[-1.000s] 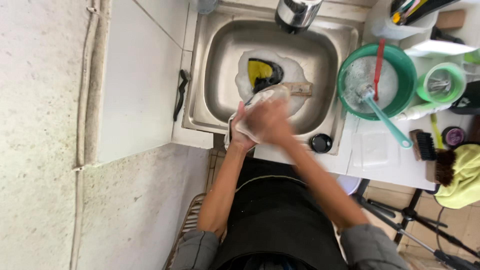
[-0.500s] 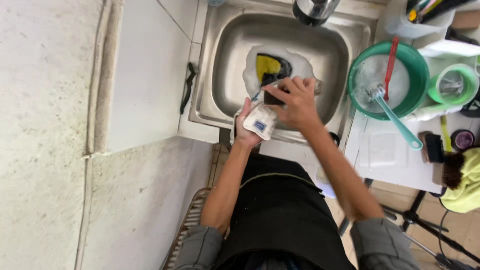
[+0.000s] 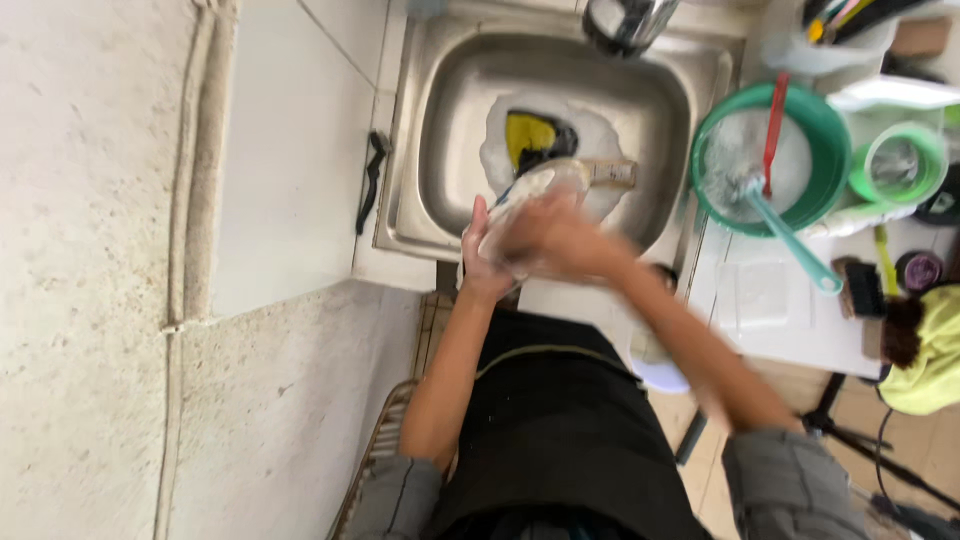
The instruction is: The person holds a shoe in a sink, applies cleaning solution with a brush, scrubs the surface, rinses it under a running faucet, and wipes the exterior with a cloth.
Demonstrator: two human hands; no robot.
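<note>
Both hands, left [image 3: 480, 262] and right [image 3: 560, 238], are pressed together around a pale, soapy item [image 3: 530, 195], blurred beyond naming, at the near rim of a steel sink [image 3: 440, 150]. Beyond the hands, a yellow sponge [image 3: 527, 135] lies in foam in the basin. To their right a green bowl [image 3: 815, 120] sits on a cluttered bench [image 3: 800, 335]; to their left runs a tiled ledge [image 3: 290, 160] and rough grey wall [image 3: 90, 300].

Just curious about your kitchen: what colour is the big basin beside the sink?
Green, seen in the head view: the basin sits right of the sink.
</note>
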